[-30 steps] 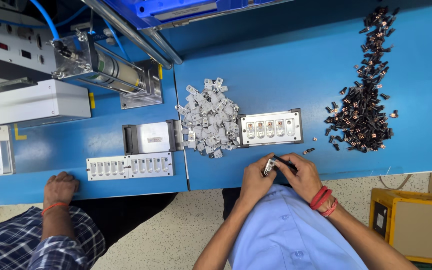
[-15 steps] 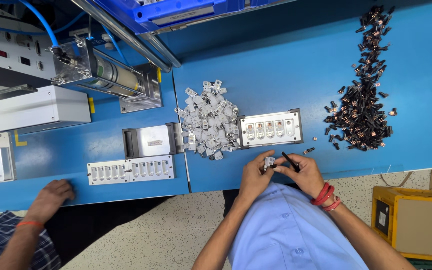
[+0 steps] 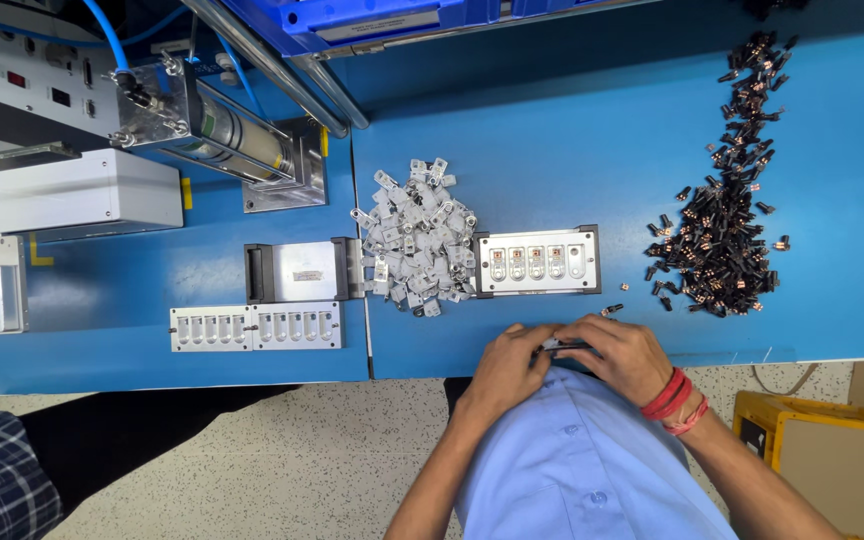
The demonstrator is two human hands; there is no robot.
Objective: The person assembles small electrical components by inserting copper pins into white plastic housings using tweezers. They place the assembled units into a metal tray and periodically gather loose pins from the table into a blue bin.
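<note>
Pinching small grey part (image 3: 559, 345) between fingers of left hand (image 3: 508, 362) and right hand (image 3: 620, 352) at desk (image 3: 552, 130) edge; looks light, stiff, slippery — best gripped by edges.

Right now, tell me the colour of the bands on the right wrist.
Red bands, seen in the head view.
</note>
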